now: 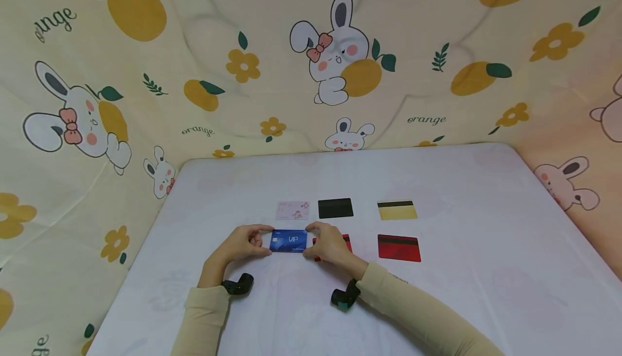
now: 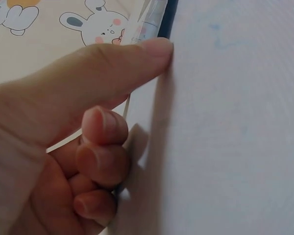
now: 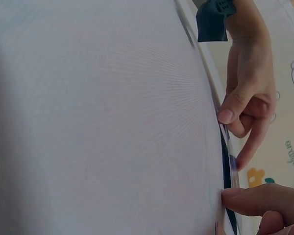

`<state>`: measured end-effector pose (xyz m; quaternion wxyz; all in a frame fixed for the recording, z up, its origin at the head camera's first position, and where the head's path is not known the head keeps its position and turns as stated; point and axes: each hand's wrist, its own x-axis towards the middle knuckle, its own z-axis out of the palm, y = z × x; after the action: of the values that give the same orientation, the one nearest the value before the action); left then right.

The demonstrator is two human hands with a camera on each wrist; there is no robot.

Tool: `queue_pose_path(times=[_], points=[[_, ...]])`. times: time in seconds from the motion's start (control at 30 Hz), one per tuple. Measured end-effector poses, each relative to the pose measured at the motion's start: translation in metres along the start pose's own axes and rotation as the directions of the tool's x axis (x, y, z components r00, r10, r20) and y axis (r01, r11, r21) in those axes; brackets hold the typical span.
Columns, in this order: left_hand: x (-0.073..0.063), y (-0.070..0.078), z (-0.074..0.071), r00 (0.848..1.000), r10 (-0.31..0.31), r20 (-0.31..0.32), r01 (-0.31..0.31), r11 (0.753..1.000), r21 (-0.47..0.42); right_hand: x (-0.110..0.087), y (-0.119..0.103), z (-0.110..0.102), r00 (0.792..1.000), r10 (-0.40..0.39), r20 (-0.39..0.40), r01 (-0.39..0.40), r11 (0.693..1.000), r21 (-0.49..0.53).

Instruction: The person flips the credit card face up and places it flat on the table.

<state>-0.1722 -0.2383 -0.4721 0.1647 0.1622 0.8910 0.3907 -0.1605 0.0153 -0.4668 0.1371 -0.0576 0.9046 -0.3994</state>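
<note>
A blue VIP card lies face up between the two hands on the white table. My left hand holds its left end, index finger at the far corner and thumb at the near one; the other fingers curl inward. At the right end, my right hand grips the far and near corners the same way. Partly hidden under the right hand is a red card with a dark stripe. Seen low in the right wrist view, the thumb sits at the card's edge.
Behind the blue card lie a pale pink patterned card and a black card. Farther right are a gold card with a dark stripe and another red striped card. A printed cloth hangs around the white table.
</note>
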Motion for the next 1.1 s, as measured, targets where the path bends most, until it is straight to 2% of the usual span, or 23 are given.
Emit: queue_pose_path(times=[0.37,0.6,0.83,0.97,1.1], points=[[-0.001,0.000,-0.001,1.000,-0.002,-0.001,0.002,1.000,-0.020,0.000,0.000,0.001,1.000,-0.013,-0.011,0.012,1.000,-0.025],[0.000,0.003,0.000,1.000,0.022,-0.010,-0.023,0.999,-0.039,-0.002,-0.005,-0.005,1.000,0.000,-0.004,0.000,1.000,0.004],[0.006,0.012,0.001,0.997,0.063,-0.052,-0.064,0.998,-0.018,-0.004,-0.005,-0.016,1.000,-0.015,-0.023,0.016,0.999,0.035],[0.012,0.016,0.005,0.995,0.073,-0.061,-0.074,0.997,-0.008,-0.001,0.004,-0.022,0.998,-0.055,0.019,0.053,0.993,0.102],[0.020,0.024,0.009,0.995,0.079,-0.069,-0.078,0.997,0.008,0.005,0.013,-0.033,0.988,-0.139,0.066,0.126,0.979,0.160]])
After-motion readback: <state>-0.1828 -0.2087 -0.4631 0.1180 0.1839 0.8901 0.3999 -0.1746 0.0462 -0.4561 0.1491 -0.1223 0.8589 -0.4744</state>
